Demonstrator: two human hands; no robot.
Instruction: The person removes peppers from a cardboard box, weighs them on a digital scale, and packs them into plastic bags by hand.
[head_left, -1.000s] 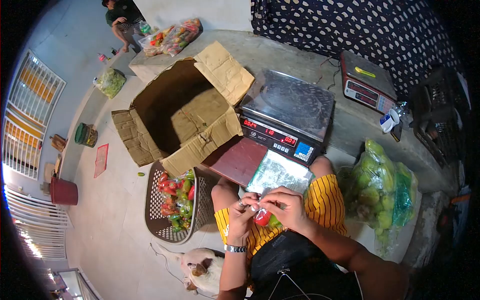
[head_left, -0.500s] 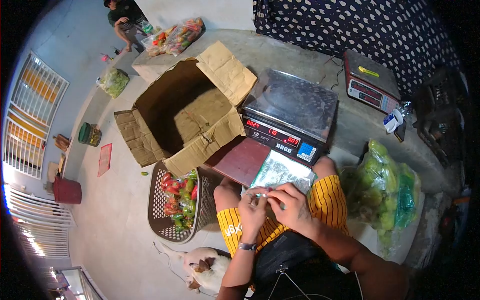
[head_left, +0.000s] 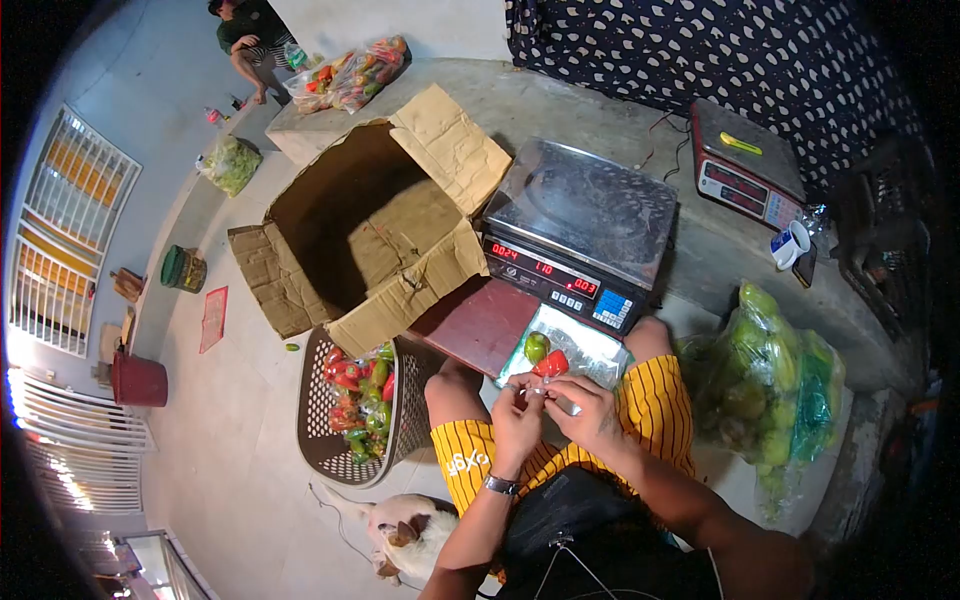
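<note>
Just beyond my fingertips, a green pepper (head_left: 537, 347) and a red pepper (head_left: 550, 364) lie over a stack of clear plastic bags (head_left: 585, 352), apparently inside a small clear bag. My left hand (head_left: 517, 415) is closed, pinching whitish, twisted plastic that looks like this bag's neck. Right against it, my right hand (head_left: 588, 412) pinches the same plastic with bent fingers. The exact grip is partly hidden by the fingers. In front of my hands stands a digital scale (head_left: 560, 270) with lit red figures and a bare metal pan.
An open cardboard box (head_left: 350, 220) stands left of the scale. Below it is a basket (head_left: 312, 440) of bagged peppers. A dog (head_left: 420, 535) lies by my left arm. Bagged green vegetables (head_left: 765, 370) rest at right. A second scale (head_left: 740, 165) and a person (head_left: 255, 40) are farther back.
The green and red peppers, hidden before, now show beyond my fingers on the plastic stack. Both hands have shifted slightly toward me and remain pinched together.
</note>
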